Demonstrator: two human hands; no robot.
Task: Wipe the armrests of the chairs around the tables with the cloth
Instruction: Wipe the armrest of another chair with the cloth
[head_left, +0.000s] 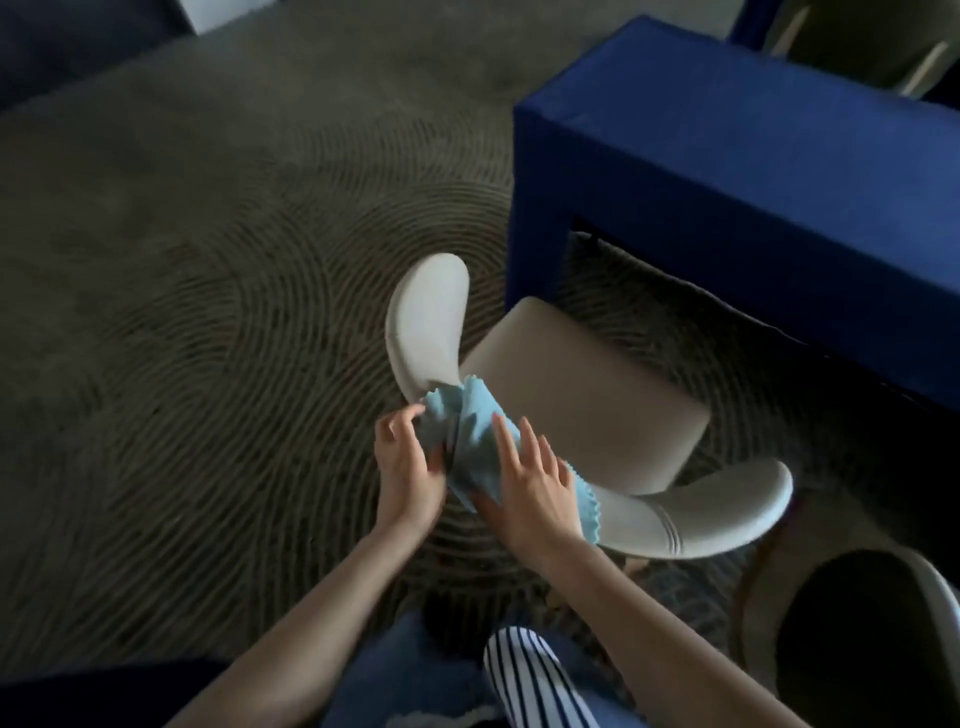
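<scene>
A light blue cloth (480, 421) is lying draped over the curved back rail of a beige chair (587, 395), just below the middle of the view. Its long axis is running from 11 o'clock to 5 o'clock, with one zigzag-cut end pointing up toward the 12 o'clock armrest (426, 322) and the other trailing down toward the 3 o'clock armrest (727, 509). The left hand (408, 467) is sitting at the cloth's 9 o'clock side, its fingers curling in and pinching the cloth's edge against the rail. The right hand (535, 483) is lying on top of the cloth at its 4 o'clock end, fingers straight and spread, pressing the fabric flat, so the cloth is showing between the two hands and past the right hand's outer edge. The chair's seat is facing a deep blue table (727, 156) at 1 o'clock. A rug (208, 312) with curved ridged lines is spreading out from 8 to 12 o'clock. A second chair (857, 623) is standing at 4 o'clock, and a striped trouser leg (530, 680) is showing at 6 o'clock.
</scene>
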